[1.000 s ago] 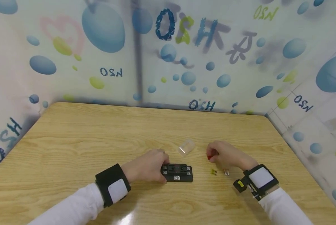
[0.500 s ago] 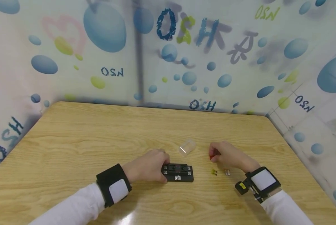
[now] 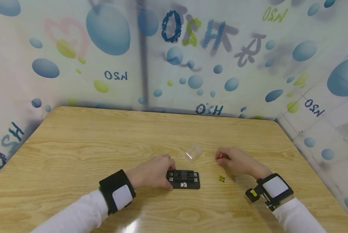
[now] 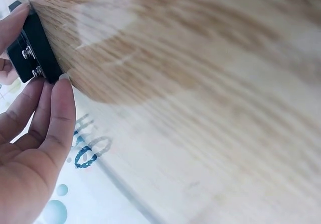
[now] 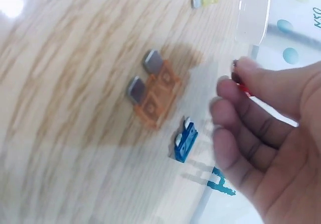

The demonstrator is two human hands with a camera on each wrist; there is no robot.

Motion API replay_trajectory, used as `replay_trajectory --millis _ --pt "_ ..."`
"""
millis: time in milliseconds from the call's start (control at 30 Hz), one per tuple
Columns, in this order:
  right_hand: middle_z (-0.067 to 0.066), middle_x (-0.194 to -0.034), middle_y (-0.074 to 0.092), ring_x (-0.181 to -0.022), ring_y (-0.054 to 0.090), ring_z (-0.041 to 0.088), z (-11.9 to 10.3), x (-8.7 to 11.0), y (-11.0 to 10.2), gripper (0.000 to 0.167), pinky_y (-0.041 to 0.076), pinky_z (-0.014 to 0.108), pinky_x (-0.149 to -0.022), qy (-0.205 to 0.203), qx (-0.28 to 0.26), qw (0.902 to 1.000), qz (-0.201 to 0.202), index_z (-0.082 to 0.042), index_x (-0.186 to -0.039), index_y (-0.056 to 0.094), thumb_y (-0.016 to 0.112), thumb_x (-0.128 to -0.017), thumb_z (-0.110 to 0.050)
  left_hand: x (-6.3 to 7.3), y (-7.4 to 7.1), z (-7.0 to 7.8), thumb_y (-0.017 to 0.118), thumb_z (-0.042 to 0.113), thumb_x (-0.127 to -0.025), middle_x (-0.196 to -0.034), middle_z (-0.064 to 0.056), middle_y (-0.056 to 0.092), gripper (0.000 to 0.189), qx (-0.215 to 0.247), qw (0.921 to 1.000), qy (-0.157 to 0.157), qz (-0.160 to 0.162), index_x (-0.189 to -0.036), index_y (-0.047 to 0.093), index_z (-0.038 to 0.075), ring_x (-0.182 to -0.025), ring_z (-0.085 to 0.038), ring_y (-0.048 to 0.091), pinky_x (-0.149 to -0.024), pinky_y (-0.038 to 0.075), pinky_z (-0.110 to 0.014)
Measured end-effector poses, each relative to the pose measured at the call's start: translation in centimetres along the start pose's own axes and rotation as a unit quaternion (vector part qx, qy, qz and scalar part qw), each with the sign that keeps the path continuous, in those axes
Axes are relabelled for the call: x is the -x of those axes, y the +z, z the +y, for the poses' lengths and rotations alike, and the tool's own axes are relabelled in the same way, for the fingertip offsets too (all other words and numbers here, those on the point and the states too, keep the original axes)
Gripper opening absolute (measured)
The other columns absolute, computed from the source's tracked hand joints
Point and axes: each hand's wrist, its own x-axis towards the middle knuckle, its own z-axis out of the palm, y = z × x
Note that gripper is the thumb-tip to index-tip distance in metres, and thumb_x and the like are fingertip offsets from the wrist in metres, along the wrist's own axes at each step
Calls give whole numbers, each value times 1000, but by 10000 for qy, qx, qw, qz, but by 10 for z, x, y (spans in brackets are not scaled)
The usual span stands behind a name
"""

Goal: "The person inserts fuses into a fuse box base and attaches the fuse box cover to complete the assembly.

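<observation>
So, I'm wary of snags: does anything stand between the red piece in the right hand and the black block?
Nothing visible stands directly between the red piece and the black block. The clear container lies just beyond that path, the yellow fuse on the nearer side; the left hand covers the block's left end.

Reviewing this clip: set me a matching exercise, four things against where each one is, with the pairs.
1. black rectangular block with metal screws
2. small red plastic piece
3. clear plastic container
4. small yellow plastic piece

A. pinched by the right hand
B. between block and small orange plastic piece, head view
C. gripped by the left hand
D. on the wooden table, beyond the block

Pairs: 1-C, 2-A, 3-D, 4-B
</observation>
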Motion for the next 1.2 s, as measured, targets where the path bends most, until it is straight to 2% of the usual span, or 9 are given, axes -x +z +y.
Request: replay_trajectory --millis 200,400,667,1000,1200 --pt "-3 -80 58 -70 48 10 -2 1 -3 5 42 24 -63 39 -132 9995 289 -12 -100 62 59 -97 -10 0 1 -2 91 22 -62 -90 -1 61 45 86 10000 -30 26 -97 70 4 -81 -12 54 -73 49 -28" --pt "-2 -79 61 -66 48 7 -4 0 -5 3 42 23 -60 -160 -71 9984 533 -11 -98 62 60 -97 -12 -1 2 -4 91 23 -62 -88 0 60 43 73 10000 29 47 -96 70 5 -80 -11 54 -71 47 -26" --pt "-9 -78 61 -68 46 3 -7 -1 -10 4 42 22 -60 -793 272 9902 1119 -12 -94 70 68 -92 -13 0 2 -4 90 22 -62 -89 -1 61 43 51 9999 95 76 -95 69 4 -79 -11 54 -70 47 -25" --pt "-3 -84 68 -68 50 2 -19 -8 -20 8 45 22 -61 -1290 394 9812 1380 -10 -95 72 69 -89 -5 -2 2 -5 91 24 -61 -87 1 60 43 40 10000 60 63 -94 69 6 -79 -11 53 -70 47 -26" --pt "-1 -88 71 -75 63 7 -33 -14 -28 13 51 24 -65 -1604 541 9752 1427 -11 -97 75 68 -89 -3 -2 1 -4 91 24 -61 -88 0 61 45 68 9999 54 52 -95 70 5 -80 -11 54 -72 47 -27"
